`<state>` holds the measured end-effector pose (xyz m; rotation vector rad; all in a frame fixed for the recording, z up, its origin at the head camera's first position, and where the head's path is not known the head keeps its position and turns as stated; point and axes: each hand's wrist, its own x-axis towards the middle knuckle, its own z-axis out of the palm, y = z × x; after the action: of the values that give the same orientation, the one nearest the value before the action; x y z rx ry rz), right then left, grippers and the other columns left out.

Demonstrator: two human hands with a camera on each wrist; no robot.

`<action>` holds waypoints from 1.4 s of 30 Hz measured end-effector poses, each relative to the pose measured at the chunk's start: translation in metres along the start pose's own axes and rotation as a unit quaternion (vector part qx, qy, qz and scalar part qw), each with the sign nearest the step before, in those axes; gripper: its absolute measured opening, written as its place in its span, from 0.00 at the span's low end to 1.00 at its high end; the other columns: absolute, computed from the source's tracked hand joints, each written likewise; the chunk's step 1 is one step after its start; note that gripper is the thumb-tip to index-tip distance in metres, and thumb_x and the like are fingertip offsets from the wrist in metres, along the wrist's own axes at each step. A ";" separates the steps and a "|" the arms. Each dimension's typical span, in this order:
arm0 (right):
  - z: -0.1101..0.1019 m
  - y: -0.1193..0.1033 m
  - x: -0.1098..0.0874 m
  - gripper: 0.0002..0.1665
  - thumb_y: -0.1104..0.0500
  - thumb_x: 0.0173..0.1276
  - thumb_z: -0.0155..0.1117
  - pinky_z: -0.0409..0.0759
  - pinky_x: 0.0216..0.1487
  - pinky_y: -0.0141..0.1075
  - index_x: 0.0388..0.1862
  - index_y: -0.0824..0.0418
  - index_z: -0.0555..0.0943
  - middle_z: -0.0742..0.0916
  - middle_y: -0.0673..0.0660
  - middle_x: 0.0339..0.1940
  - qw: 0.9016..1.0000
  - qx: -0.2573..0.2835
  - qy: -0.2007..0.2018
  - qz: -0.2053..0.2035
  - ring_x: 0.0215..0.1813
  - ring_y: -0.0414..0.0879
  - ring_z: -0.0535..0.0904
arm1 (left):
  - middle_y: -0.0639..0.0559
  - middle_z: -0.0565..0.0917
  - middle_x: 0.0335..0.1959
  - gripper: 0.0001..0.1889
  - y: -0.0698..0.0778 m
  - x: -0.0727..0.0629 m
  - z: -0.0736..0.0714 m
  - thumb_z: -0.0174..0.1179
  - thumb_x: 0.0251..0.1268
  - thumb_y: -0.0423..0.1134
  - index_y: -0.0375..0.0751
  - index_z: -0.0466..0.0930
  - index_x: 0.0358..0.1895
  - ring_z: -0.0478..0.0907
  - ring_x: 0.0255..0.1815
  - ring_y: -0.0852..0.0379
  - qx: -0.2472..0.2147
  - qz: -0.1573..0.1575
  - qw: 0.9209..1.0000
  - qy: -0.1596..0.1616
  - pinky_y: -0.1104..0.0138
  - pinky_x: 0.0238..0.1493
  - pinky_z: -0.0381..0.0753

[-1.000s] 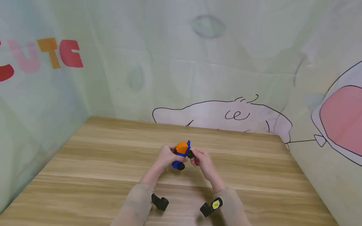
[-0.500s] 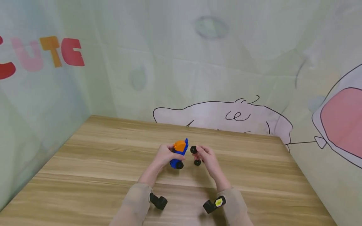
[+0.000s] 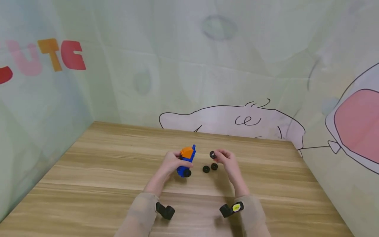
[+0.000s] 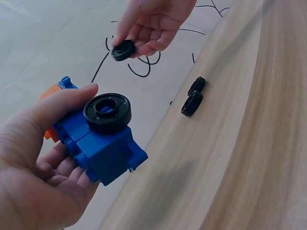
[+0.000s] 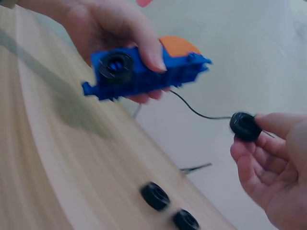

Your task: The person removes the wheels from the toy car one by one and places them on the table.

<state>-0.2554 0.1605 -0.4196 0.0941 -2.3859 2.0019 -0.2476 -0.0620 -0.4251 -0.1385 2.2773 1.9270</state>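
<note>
My left hand grips a blue toy vehicle with an orange part on it, held up off the table. One black wheel is fitted on the side of the blue body, near one end. Between thumb and fingertips, my right hand pinches a loose black wheel, apart from the vehicle. Two more black wheels, a left one and a right one, lie side by side on the table below the right hand.
The wood-grain table reaches back to a pale fabric backdrop with cartoon drawings and letters. A black wrist camera sits on the left sleeve and another on the right sleeve.
The right hand has pulled away from the vehicle to the right, taking a wheel along. The two wheels on the table have come into sight. The left hand has shifted slightly left with the vehicle.
</note>
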 end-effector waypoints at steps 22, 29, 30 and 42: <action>-0.035 0.032 0.004 0.15 0.62 0.68 0.62 0.69 0.27 0.27 0.39 0.77 0.83 0.77 0.45 0.17 0.984 -0.160 0.031 0.073 0.23 0.36 0.70 | 0.31 0.78 0.58 0.34 0.002 0.000 -0.006 0.71 0.52 0.35 0.25 0.71 0.63 0.77 0.58 0.40 -0.068 -0.039 0.997 -0.007 0.49 0.66 0.73; -0.033 0.037 0.004 0.14 0.62 0.66 0.64 0.69 0.27 0.26 0.40 0.76 0.84 0.80 0.46 0.18 0.980 -0.174 0.050 0.079 0.23 0.36 0.71 | 0.30 0.77 0.59 0.35 0.004 -0.002 -0.008 0.71 0.54 0.37 0.25 0.69 0.64 0.77 0.58 0.39 -0.080 -0.046 0.996 -0.008 0.49 0.67 0.72; -0.033 0.037 0.004 0.14 0.62 0.66 0.65 0.69 0.27 0.27 0.39 0.76 0.84 0.80 0.47 0.17 0.979 -0.180 0.053 0.079 0.22 0.36 0.71 | 0.30 0.77 0.59 0.35 0.004 -0.002 -0.008 0.71 0.54 0.37 0.25 0.69 0.64 0.77 0.58 0.39 -0.081 -0.047 0.996 -0.009 0.49 0.67 0.72; -0.030 0.036 0.001 0.13 0.61 0.64 0.66 0.71 0.26 0.29 0.37 0.73 0.86 0.83 0.52 0.18 0.968 -0.231 0.066 0.067 0.21 0.37 0.73 | 0.31 0.77 0.60 0.34 0.003 -0.001 -0.008 0.71 0.54 0.38 0.25 0.70 0.63 0.77 0.58 0.40 -0.089 -0.045 0.995 -0.013 0.50 0.68 0.71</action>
<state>-0.2596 0.1966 -0.4495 -0.2075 -2.7524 1.3845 -0.2474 -0.0698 -0.4206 -0.2306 2.0434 2.0690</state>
